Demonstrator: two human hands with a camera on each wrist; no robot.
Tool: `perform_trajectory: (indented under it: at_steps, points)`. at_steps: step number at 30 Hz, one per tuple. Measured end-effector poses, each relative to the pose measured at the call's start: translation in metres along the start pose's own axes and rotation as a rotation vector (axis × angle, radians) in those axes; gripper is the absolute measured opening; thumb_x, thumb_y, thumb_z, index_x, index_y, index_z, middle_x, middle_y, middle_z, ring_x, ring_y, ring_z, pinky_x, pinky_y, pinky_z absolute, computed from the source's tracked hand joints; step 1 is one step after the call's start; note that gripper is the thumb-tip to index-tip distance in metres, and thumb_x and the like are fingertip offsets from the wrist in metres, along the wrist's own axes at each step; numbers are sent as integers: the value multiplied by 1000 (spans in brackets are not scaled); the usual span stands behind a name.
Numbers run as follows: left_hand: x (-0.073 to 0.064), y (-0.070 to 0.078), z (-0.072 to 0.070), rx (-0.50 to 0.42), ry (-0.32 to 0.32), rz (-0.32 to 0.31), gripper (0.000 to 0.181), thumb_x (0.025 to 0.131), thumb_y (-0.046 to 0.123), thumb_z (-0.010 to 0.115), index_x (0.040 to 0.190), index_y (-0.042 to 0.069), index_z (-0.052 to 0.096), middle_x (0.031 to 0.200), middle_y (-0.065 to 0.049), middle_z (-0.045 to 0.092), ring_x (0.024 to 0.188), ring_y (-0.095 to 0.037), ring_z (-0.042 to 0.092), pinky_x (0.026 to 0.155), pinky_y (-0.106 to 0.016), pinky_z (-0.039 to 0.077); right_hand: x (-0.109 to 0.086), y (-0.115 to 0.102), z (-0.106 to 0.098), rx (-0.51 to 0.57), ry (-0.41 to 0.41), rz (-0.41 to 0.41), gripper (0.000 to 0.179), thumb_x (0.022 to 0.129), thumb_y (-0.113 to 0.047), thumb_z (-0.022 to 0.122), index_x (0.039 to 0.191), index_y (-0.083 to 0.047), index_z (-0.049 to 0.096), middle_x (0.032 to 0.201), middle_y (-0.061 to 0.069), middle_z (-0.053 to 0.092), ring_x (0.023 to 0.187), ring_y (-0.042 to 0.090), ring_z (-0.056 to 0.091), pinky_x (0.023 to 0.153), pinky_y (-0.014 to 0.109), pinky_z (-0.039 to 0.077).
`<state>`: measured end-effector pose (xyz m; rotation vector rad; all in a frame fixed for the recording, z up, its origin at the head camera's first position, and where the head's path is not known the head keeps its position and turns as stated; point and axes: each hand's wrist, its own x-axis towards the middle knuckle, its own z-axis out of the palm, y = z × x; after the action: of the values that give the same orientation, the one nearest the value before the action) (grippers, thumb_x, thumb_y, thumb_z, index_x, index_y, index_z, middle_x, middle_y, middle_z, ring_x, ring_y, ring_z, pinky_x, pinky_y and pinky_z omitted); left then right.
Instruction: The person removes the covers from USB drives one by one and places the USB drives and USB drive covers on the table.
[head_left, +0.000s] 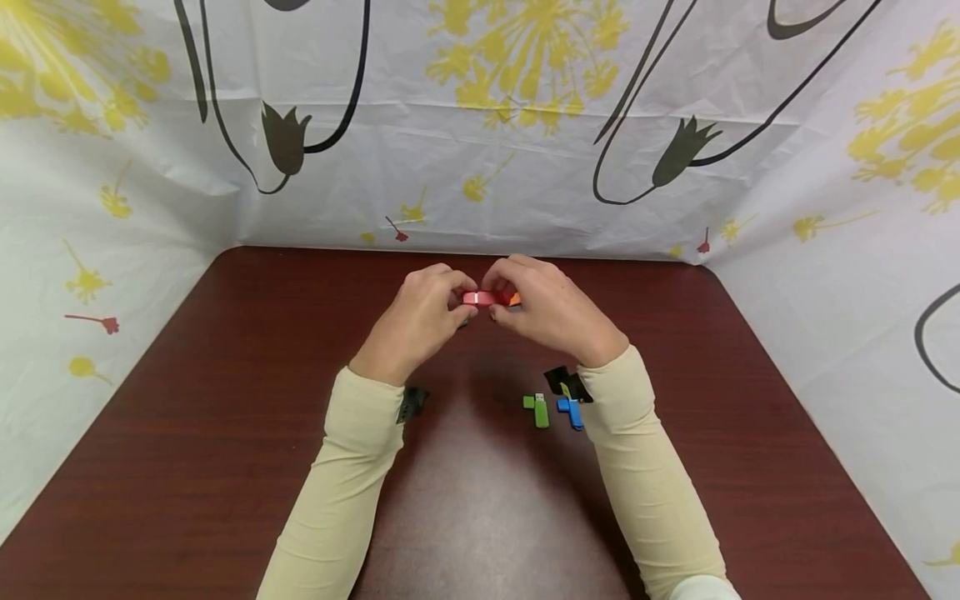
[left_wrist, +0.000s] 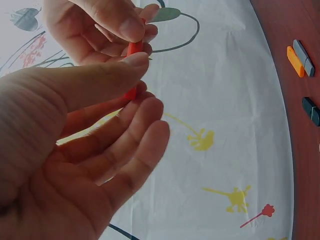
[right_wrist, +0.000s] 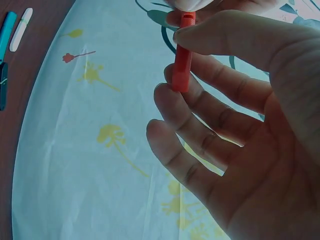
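Note:
A small red USB flash drive (head_left: 483,298) is held level between both hands above the far part of the table, a pale line crossing it near its left end. My left hand (head_left: 427,312) pinches the left end between thumb and fingers. At the longer right part, my right hand (head_left: 551,308) grips with thumb and fingertips. In the right wrist view, the red drive (right_wrist: 184,65) stands between the right thumb and fingers, with the other hand's fingertips at its top. The left wrist view shows the red drive (left_wrist: 135,48) partly hidden by both thumbs.
Nearer on the dark red table (head_left: 225,417) lie a green USB drive (head_left: 542,412) and a blue one (head_left: 575,414), each with a small cap beside it. An orange piece (left_wrist: 295,61) and a grey piece (left_wrist: 303,57) lie farther off. Patterned cloth (head_left: 420,167) walls the back and sides.

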<state>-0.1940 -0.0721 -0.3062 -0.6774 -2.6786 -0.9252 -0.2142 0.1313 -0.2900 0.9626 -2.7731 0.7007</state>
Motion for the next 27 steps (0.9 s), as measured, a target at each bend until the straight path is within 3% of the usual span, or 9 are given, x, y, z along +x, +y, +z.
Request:
perform_trajectory:
  at_steps: [10,17,27]
  points:
    - [-2,0,0,37,82,74,19,96,4,81,113,-4,81,103,-17,76,88,-27,73,78,-37,63,-1,1,-2,0,19,-21,23,95,-15,84,116,-10,75,110,5,70,101,23,67,89,40,57]
    - [-1,0,0,31,80,61,19,98,5,80,114,-5,81,105,-17,78,86,-27,70,76,-37,61,-2,1,-3,-9,23,-23,23,95,-17,86,115,-11,75,108,3,70,98,22,67,87,39,57]
    - [0,0,2,38,63,103,19,98,7,79,114,-4,81,108,-17,79,89,-28,71,77,-37,61,-2,4,-5,-20,33,-34,17,94,-12,85,110,-13,79,101,2,71,91,19,66,83,37,56]
